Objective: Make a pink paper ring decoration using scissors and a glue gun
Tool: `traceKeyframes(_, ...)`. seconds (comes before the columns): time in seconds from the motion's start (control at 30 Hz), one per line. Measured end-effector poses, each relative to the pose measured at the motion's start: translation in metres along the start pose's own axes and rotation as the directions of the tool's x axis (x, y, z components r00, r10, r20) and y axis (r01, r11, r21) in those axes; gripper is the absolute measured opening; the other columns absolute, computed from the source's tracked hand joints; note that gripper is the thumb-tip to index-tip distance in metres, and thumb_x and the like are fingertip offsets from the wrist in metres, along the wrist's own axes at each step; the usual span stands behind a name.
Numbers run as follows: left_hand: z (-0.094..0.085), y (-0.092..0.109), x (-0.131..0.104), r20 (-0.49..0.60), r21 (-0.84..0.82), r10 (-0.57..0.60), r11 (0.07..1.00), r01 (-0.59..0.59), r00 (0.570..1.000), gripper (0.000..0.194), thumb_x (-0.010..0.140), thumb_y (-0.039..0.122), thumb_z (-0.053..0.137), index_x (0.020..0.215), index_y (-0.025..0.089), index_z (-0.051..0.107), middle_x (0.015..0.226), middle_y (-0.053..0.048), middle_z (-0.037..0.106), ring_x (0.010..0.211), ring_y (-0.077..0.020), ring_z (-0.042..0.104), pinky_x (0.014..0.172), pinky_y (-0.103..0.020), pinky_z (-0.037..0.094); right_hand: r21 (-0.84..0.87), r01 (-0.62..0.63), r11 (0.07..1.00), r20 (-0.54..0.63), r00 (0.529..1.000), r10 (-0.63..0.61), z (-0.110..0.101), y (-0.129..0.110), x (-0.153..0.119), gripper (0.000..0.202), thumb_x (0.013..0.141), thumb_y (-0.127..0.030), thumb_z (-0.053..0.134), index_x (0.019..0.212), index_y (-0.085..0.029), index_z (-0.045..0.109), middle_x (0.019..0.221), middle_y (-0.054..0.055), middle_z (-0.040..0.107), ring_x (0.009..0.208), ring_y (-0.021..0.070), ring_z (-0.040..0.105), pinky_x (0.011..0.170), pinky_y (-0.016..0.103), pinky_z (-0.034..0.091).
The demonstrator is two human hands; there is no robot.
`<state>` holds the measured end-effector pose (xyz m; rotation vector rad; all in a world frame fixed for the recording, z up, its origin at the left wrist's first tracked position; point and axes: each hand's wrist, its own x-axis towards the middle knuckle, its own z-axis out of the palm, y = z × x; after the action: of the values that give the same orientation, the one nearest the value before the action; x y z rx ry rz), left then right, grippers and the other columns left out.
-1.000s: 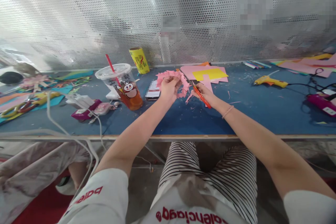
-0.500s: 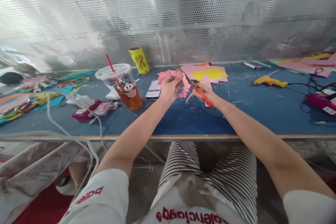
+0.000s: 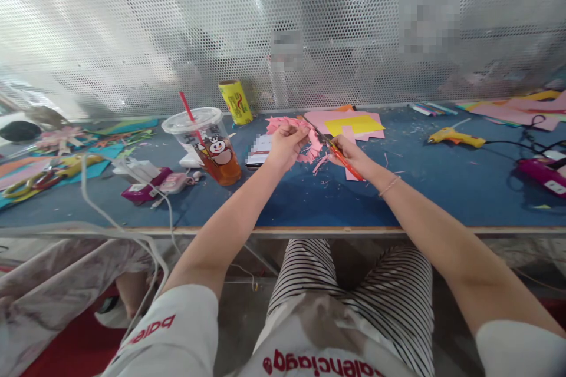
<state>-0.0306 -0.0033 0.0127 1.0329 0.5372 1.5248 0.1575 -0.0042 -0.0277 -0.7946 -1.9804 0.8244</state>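
Right hand (image 3: 349, 153) slid slightly lower since last frame, clenched on orange-handled scissors (image 3: 340, 156); left hand (image 3: 283, 146) pinching fringed pink paper cutout (image 3: 295, 132) above blue counter (image 3: 442, 188); best keep snips short, paper taut

The fringed pink paper piece (image 3: 295, 129) looks matt and thin. The orange-handled scissors (image 3: 339, 156) show smooth plastic grips; the blue table (image 3: 442, 182) looks matt, felt-like.

Two hands are at work: left hand (image 3: 283, 150) and right hand (image 3: 351, 155). One pair of scissors (image 3: 339, 156), one drink cup (image 3: 207, 146). One glue gun (image 3: 451, 136), one yellow can (image 3: 235, 102).
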Motion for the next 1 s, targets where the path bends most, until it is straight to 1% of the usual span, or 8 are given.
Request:
traceKeyframes(0.1, 0.002, -0.001, 0.0, -0.068, -0.012, -0.004, 1.0, 0.003, 0.998, 0.019, 0.064, 0.006, 0.072, 0.06, 0.015, 0.056, 0.062, 0.003, 0.061, 0.064, -0.0062, 0.062, 0.073, -0.021, 0.05, -0.052, -0.009, 0.999, -0.03, 1.0, 0.007, 0.001, -0.01, -0.003, 0.034, 0.074, -0.045, 0.06, 0.086, -0.022, 0.039, 0.072, -0.005, 0.039, 0.063, 0.0113, 0.036, 0.061, 0.026, 0.032)
traceKeyframes(0.17, 0.003, -0.001, -0.001, -0.087, -0.008, -0.018, 1.0, 0.017, 0.996, 0.019, 0.064, 0.007, 0.072, 0.059, 0.015, 0.055, 0.062, 0.003, 0.061, 0.065, -0.0056, 0.062, 0.073, -0.02, 0.05, -0.067, -0.017, 0.998, -0.041, 0.999, 0.014, 0.002, -0.014, -0.004, 0.035, 0.074, -0.047, 0.06, 0.086, -0.022, 0.039, 0.072, -0.005, 0.039, 0.064, 0.0114, 0.036, 0.061, 0.026, 0.031)
traceKeyframes(0.33, 0.004, -0.001, -0.003, -0.078, -0.023, -0.024, 0.999, 0.022, 0.997, 0.015, 0.064, 0.01, 0.072, 0.062, 0.015, 0.058, 0.066, 0.003, 0.064, 0.064, -0.0045, 0.062, 0.071, -0.018, 0.05, -0.113, -0.04, 0.993, -0.058, 0.998, 0.034, 0.005, -0.011, -0.002, 0.036, 0.074, -0.049, 0.059, 0.086, -0.022, 0.039, 0.071, -0.005, 0.04, 0.064, 0.0117, 0.037, 0.06, 0.026, 0.031)
traceKeyframes(0.47, 0.005, -0.003, -0.003, -0.107, -0.053, -0.058, 0.997, 0.052, 0.993, 0.016, 0.066, 0.01, 0.072, 0.062, 0.015, 0.057, 0.068, 0.002, 0.065, 0.064, -0.0046, 0.062, 0.07, -0.018, 0.051, -0.154, -0.053, 0.987, -0.096, 0.995, 0.039, 0.007, -0.009, -0.002, 0.035, 0.074, -0.048, 0.059, 0.084, -0.022, 0.039, 0.068, -0.005, 0.038, 0.062, 0.0112, 0.035, 0.059, 0.026, 0.03)
traceKeyframes(0.57, 0.007, -0.003, -0.004, -0.138, -0.057, -0.095, 0.995, 0.087, 0.986, 0.018, 0.066, 0.01, 0.072, 0.06, 0.016, 0.056, 0.065, 0.002, 0.064, 0.063, -0.0051, 0.062, 0.07, -0.019, 0.052, -0.148, -0.06, 0.987, -0.105, 0.993, 0.044, 0.009, -0.01, -0.002, 0.035, 0.073, -0.049, 0.059, 0.082, -0.022, 0.038, 0.066, -0.005, 0.038, 0.06, 0.0109, 0.035, 0.059, 0.026, 0.031)
traceKeyframes(0.7, 0.009, -0.001, -0.006, -0.141, -0.063, -0.105, 0.993, 0.097, 0.984, 0.02, 0.067, 0.011, 0.072, 0.058, 0.016, 0.055, 0.063, 0.003, 0.063, 0.063, -0.0058, 0.063, 0.071, -0.021, 0.052, -0.139, -0.049, 0.989, -0.12, 0.992, 0.033, 0.011, -0.008, -0.001, 0.036, 0.073, -0.051, 0.058, 0.081, -0.022, 0.038, 0.064, -0.006, 0.039, 0.058, 0.0104, 0.034, 0.057, 0.026, 0.031)
traceKeyframes(0.9, 0.006, -0.003, -0.004, -0.114, -0.079, -0.113, 0.991, 0.105, 0.987, 0.02, 0.069, 0.011, 0.07, 0.057, 0.017, 0.054, 0.065, 0.003, 0.065, 0.061, -0.0047, 0.061, 0.067, -0.019, 0.051, -0.207, -0.039, 0.978, -0.138, 0.99, 0.01, 0.015, -0.003, 0.0, 0.032, 0.076, -0.049, 0.056, 0.078, -0.022, 0.038, 0.061, -0.005, 0.039, 0.056, 0.0102, 0.034, 0.055, 0.026, 0.029)
traceKeyframes(1.0, 0.003, -0.003, -0.001, -0.13, -0.069, -0.116, 0.992, 0.108, 0.985, 0.018, 0.068, 0.012, 0.07, 0.059, 0.017, 0.056, 0.068, 0.002, 0.067, 0.064, -0.0058, 0.062, 0.068, -0.02, 0.052, -0.222, -0.043, 0.974, -0.148, 0.989, 0.01, 0.015, -0.004, 0.0, 0.031, 0.076, -0.048, 0.055, 0.076, -0.022, 0.037, 0.061, -0.005, 0.039, 0.055, 0.01, 0.033, 0.055, 0.026, 0.028)
